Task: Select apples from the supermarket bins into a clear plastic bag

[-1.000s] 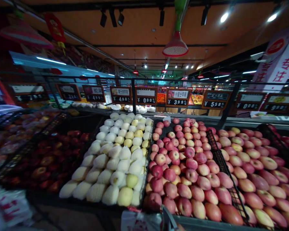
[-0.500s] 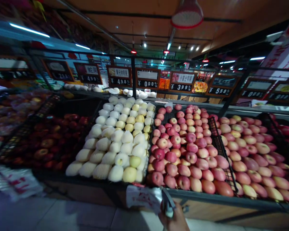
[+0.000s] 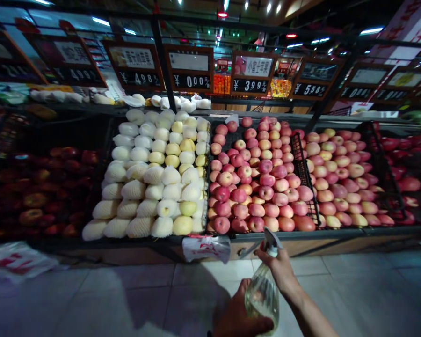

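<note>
A clear spray bottle (image 3: 264, 297) with a grey spray head is held upright, slightly tilted, low in front of the fruit stand. My right hand (image 3: 279, 267) wraps round its neck just under the head. Against the lower body of the bottle, my left hand (image 3: 239, 312) is closed round it from the left side. Some liquid seems to stand in the bottle, though the level is hard to make out. Beyond the nozzle lie rows of red apples (image 3: 256, 187), and left of them pale fruit in white foam nets (image 3: 150, 187).
Dark red apples (image 3: 38, 201) fill a shaded bin at left; more pinkish apples (image 3: 340, 182) lie right of a black mesh divider (image 3: 305, 178). Plastic bags (image 3: 206, 248) hang at the stand's front edge. Price signs (image 3: 254, 75) run along the back above the tiled floor (image 3: 147, 299).
My view has tipped down and closer to the stand. The spray bottle has come fully into sight, and my left hand now shows on its body.
</note>
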Motion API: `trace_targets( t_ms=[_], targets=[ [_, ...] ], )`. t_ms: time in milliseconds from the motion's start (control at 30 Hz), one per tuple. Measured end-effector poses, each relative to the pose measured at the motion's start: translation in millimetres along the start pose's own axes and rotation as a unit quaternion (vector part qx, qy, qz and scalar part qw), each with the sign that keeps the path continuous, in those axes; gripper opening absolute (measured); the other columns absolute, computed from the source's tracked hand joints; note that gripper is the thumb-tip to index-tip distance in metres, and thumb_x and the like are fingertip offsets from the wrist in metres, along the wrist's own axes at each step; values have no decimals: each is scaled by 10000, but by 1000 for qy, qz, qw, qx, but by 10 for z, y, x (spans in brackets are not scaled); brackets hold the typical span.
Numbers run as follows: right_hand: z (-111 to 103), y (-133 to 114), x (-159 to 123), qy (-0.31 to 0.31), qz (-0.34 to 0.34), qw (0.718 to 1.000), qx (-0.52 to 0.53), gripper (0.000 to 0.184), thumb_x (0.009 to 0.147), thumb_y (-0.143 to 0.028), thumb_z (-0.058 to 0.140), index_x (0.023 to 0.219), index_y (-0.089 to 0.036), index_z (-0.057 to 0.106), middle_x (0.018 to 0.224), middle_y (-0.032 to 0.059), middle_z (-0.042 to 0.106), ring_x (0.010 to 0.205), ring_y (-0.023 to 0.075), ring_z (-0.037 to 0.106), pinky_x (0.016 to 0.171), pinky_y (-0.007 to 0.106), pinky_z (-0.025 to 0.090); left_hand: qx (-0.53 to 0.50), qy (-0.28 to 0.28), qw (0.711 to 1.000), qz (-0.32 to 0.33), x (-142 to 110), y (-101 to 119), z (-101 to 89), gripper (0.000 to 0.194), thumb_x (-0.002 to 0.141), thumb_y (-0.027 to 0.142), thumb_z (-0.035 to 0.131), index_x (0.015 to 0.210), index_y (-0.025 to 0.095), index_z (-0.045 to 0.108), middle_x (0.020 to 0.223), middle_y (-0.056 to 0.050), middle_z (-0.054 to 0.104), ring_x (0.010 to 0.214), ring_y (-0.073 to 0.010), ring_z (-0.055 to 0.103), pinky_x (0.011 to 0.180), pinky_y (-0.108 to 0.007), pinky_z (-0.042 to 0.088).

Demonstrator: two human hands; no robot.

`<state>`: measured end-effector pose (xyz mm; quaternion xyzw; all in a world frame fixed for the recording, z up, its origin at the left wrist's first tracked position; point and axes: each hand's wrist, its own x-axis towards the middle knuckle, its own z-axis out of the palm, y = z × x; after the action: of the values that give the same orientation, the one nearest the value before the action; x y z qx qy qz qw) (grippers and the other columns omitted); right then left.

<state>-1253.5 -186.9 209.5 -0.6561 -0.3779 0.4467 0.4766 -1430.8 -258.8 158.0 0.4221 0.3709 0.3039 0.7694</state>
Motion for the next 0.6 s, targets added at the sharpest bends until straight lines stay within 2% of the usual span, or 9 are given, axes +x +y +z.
trace_targets(
  t_ms=[67,167,267,367,467,533,600],
  targets=[
    [-215,-14,82,36,3,999,-4,272,728,-428,837,829,-220,695,713,-31,645,698,190,543,707,343,430,-24,-21,999,17,162,-1,151,1005,468,649,1104,1241,213,631,1116,-83,690,1033,-297,653,929,-419,535],
    [-538,-21,192,87,9,996,-1,322,714,-456,856,862,-203,722,735,-21,677,706,194,567,719,351,429,-33,-55,997,33,368,5,367,982,504,572,1110,1261,227,589,1139,-82,677,1014,-260,636,900,-389,521],
    [-832,-8,251,125,10,992,1,343,703,-472,858,851,-196,721,729,-11,688,704,198,581,717,357,431,26,-66,997,32,517,-1,529,937,544,510,1099,1264,227,570,1113,-67,673,962,-226,604,844,-369,502],
    [-1007,4,242,148,18,989,-6,329,696,-453,841,854,-194,713,674,-23,657,648,185,542,684,357,412,63,-62,996,8,591,-22,620,963,496,478,1107,1259,228,575,1078,-54,674,908,-214,590,794,-369,488],
    [-966,-26,213,146,17,989,-19,313,666,-439,829,825,-204,698,637,-37,627,614,170,496,658,349,392,35,-79,996,11,576,-36,600,904,510,464,1095,1212,224,579,1062,-43,648,890,-201,575,770,-357,474],
    [-806,-82,212,121,7,992,-25,306,666,-452,821,800,-211,689,644,-33,637,626,174,506,656,345,401,-5,-88,996,16,518,-30,509,868,536,499,1086,1184,226,577,1056,-33,626,890,-192,572,773,-345,477],
    [-564,-164,228,80,-10,996,-28,284,692,-463,805,779,-222,680,651,-32,642,643,180,520,657,340,413,-30,-68,997,21,430,-5,361,840,564,564,1069,1170,228,593,1063,-32,628,923,-204,586,812,-347,499]
  ],
)
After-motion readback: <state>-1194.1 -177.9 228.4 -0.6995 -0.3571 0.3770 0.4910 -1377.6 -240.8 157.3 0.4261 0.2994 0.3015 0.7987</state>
